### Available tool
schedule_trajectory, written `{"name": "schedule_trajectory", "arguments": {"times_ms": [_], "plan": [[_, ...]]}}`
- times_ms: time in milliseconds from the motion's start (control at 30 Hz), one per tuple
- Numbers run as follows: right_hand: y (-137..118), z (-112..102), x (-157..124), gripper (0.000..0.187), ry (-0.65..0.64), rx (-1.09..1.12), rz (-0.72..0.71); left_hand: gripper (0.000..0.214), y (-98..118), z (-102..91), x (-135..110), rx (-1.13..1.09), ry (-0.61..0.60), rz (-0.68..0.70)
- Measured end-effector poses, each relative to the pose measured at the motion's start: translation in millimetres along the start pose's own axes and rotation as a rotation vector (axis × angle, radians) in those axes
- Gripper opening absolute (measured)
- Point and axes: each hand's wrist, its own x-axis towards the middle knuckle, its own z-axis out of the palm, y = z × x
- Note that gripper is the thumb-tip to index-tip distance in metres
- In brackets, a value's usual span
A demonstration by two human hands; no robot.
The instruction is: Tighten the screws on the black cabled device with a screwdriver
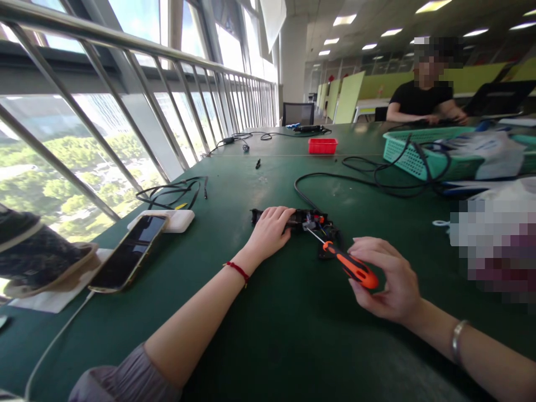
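My left hand (273,230) is wrapped over a black corded device (299,219) lying on the green table, its fingers closed around the body. The right end of the device is opened up, with small red and grey parts inside. In my right hand (387,279) is an orange and black screwdriver (352,264), gripped by the handle between thumb and fingers. Its thin metal shaft points up and left, with the tip at the device's exposed inner parts. Exactly what the tip touches is too small to make out.
A phone (132,254) leans on a white box (180,220) at left, near a cap (42,257) and coiled cable (171,192). Farther back are a red tray (322,146) and a green basket (435,159). Plastic bags (498,223) lie right. A person (422,103) sits across the table.
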Motion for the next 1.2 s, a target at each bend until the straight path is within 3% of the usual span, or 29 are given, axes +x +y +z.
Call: {"name": "schedule_trajectory", "arguments": {"times_ms": [133, 433, 700, 967, 1200], "plan": [[1.3, -1.2, 3.1, 0.028, -0.048, -0.040, -0.020, 0.048, 0.1, -0.3, 0.2, 0.007, -0.006, 0.002], [1.8, 1.8, -3.4, 0.049, 0.018, 0.039, 0.014, 0.049, -0.7, 2.5, 0.3, 0.015, 0.001, 0.008], [-0.3, -1.3, 3.1, 0.025, -0.049, -0.043, 0.010, 0.045, -0.7, 1.9, 0.8, 0.007, -0.002, 0.003], [0.6, 1.8, -3.1, 0.049, 0.023, 0.079, 0.043, 0.045, -0.7, 1.5, 1.5, -0.006, -0.010, -0.003], [0.5, -1.1, 0.2, 0.029, -0.030, -0.048, 0.042, 0.045, -0.2, 1.8, 1.1, 0.002, -0.004, -0.004]]}}
